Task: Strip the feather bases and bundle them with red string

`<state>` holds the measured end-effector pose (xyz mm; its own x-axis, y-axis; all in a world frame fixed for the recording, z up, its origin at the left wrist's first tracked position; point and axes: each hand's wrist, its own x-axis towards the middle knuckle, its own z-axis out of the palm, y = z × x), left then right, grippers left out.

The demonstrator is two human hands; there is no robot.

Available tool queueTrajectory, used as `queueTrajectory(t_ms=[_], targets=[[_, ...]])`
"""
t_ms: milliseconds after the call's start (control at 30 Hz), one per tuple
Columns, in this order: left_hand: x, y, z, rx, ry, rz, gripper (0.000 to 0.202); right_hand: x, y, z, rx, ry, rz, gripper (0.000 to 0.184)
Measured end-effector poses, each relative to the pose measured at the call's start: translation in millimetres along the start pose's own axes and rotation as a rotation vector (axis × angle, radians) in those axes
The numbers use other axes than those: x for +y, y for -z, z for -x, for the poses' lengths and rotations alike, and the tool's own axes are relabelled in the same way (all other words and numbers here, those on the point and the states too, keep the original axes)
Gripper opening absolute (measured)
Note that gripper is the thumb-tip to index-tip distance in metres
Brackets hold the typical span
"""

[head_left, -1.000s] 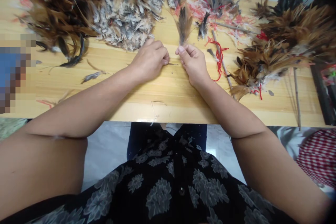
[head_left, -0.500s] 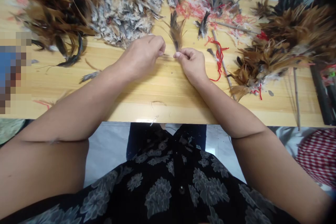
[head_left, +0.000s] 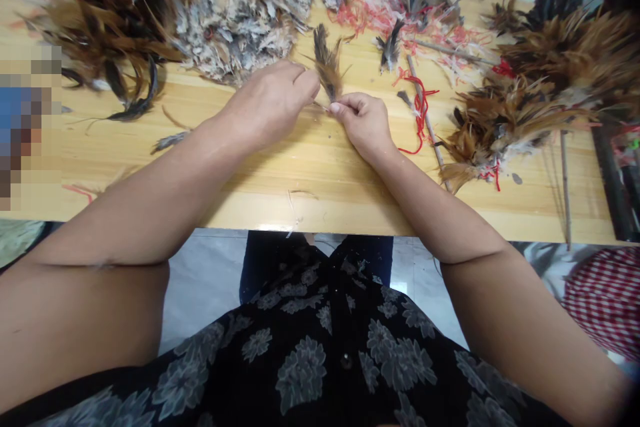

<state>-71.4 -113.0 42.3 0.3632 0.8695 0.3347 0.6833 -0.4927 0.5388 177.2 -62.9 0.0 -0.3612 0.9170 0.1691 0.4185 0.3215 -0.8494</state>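
Observation:
A small bunch of brown feathers stands up from my right hand, which pinches its quill ends between thumb and fingers just above the wooden table. My left hand is curled, with its fingertips touching the lower side of the same bunch. Whether the left hand grips a feather or only touches the bunch is hidden by its knuckles.
A big pile of brown and black feathers and a grey-white pile lie at the back left. Red string, thin sticks and bundled brown feathers lie to the right. The table's front edge is near my body.
The feather bunch has tilted and shifted left with my right hand. My left hand has risen slightly and come up against the bunch.

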Motion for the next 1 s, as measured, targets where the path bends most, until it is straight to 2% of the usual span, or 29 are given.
queueTrajectory(t_ms=[233,400,533,767,833,900,1000], targets=[[19.6,0.1,-2.1,-0.001,0.047,0.033,0.021,3.3,-4.0,-1.4,-0.016,-0.007,-0.054,0.051],[25.8,1.2,-4.0,0.041,0.089,0.017,0.023,6.2,-5.2,-2.5,-0.049,-0.005,-0.064,0.057],[28.1,1.0,-4.3,0.059,0.101,-0.027,0.023,7.5,-7.1,-3.1,-0.071,-0.002,-0.091,0.053],[36.4,1.3,-5.0,0.046,0.103,0.057,0.019,-5.0,-4.6,-2.2,-0.079,-0.022,-0.151,0.049],[41.2,6.0,-5.5,0.083,0.093,0.060,0.016,-11.3,-3.0,-0.8,-0.091,-0.006,-0.183,0.054],[42.2,11.2,-5.3,0.171,0.081,0.040,0.014,-16.9,-1.0,0.8,-0.091,0.002,-0.223,0.061],[31.9,13.5,-3.8,0.283,0.075,0.046,0.020,-22.4,2.8,2.9,-0.062,-0.009,-0.280,0.068]])
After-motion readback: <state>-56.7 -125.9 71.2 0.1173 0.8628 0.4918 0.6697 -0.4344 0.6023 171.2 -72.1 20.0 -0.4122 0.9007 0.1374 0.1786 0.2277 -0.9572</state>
